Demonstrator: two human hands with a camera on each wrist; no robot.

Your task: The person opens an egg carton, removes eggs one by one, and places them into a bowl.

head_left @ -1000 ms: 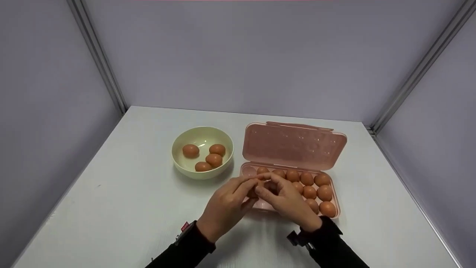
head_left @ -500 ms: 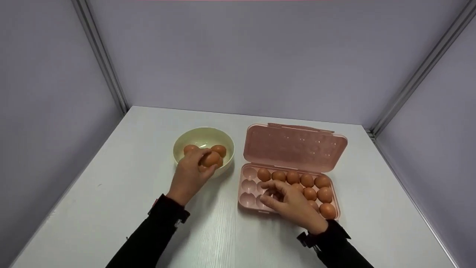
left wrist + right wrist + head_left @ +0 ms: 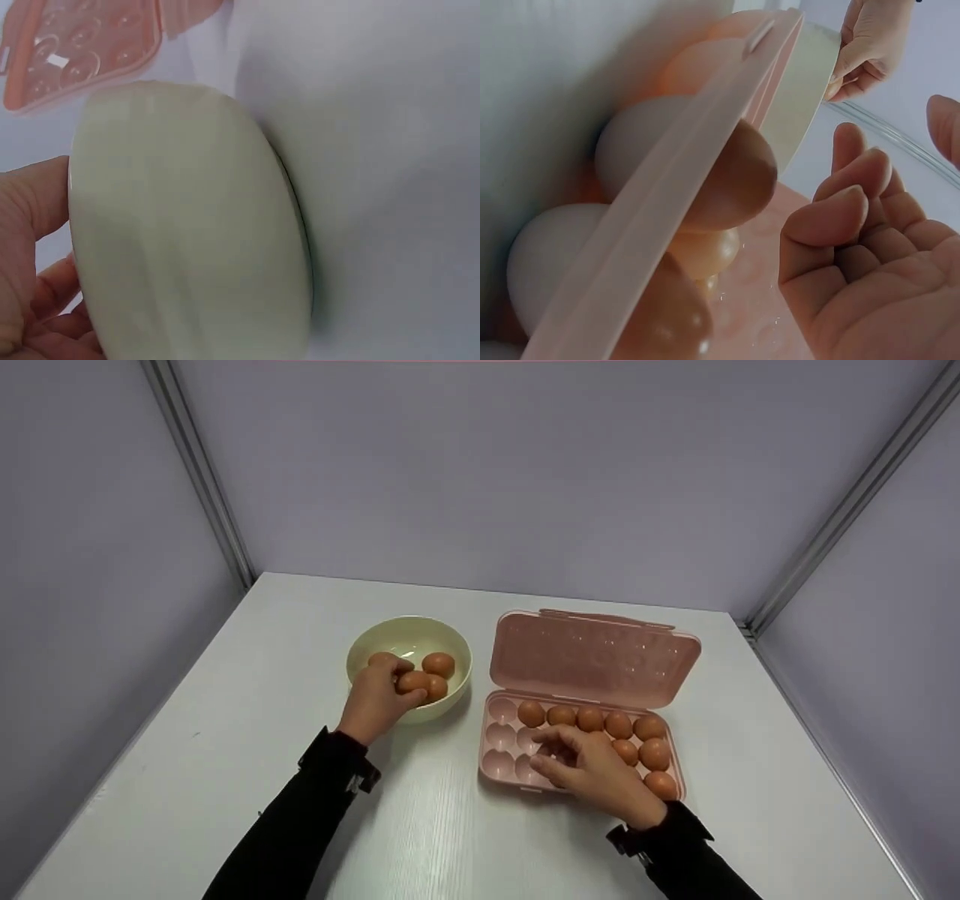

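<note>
My left hand [image 3: 371, 705] reaches over the near left rim of a pale green bowl [image 3: 409, 631], thumb and fingers around a brown egg [image 3: 412, 682]. More brown eggs [image 3: 439, 664] lie in the bowl. In the left wrist view the bowl's side [image 3: 187, 217] hides that egg. My right hand [image 3: 596, 776] hovers above a pink egg carton [image 3: 499, 763] that has its lid up. Its fingers [image 3: 825, 221] are loosely curled, with the thumb apart and nothing between. Several eggs [image 3: 655, 754] sit in the carton's right and back cups; left-hand cups are bare.
The carton's raised lid [image 3: 592, 660] leans back behind the egg rows. Bowl and carton stand side by side on a white table [image 3: 225, 765]. Grey panels [image 3: 480, 480] enclose the table at the back and both sides.
My left hand left the right hand over the carton with an egg and moved left to the bowl, then lowered the egg among the others. The right hand stayed over the carton, fingers apart.
</note>
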